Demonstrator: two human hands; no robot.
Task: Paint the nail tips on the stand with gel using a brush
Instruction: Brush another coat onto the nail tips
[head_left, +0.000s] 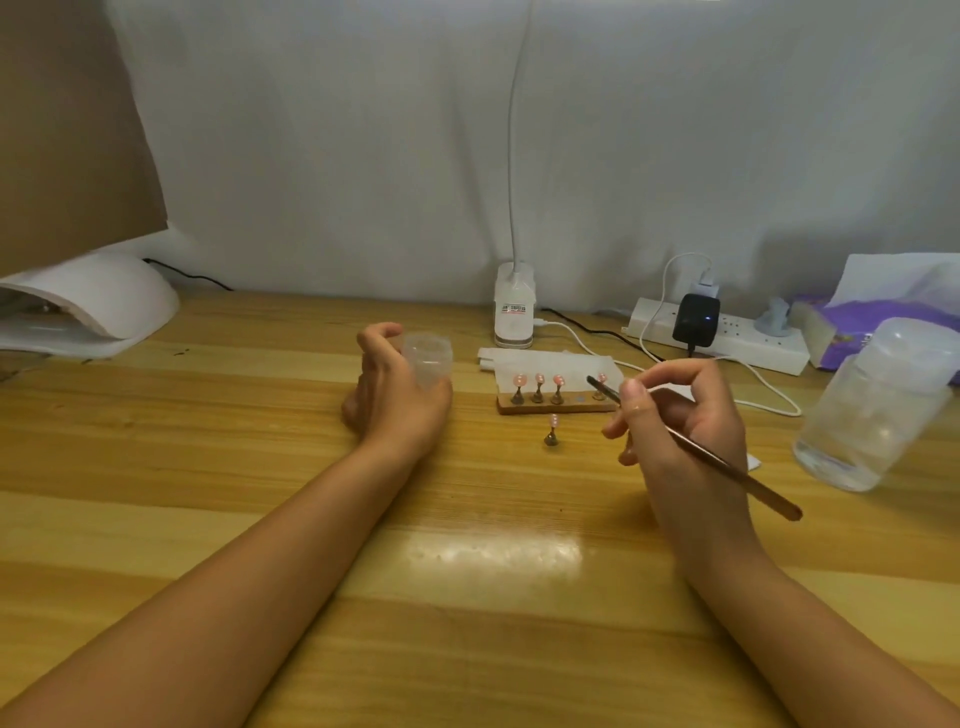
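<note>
Four pink nail tips (539, 379) stand on the small wooden stand (558, 404), one more (552, 420) on the desk (260, 415) just before it. Right hand (680, 415) pinches the slim dark brush (727, 462), bristles over the stand; left hand's (395, 395) grip wraps a clear plastic cup (427, 358).

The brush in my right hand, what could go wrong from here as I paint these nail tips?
1. One nail tip holder stands loose on the table, off the wooden stand; a brush stroke may tip it.
2. The right hand hovers close to the holders in the stand; its fingers could smear a tip.
3. The left hand grips a small clear cup by its side; tilting it could spill anything inside.
</note>
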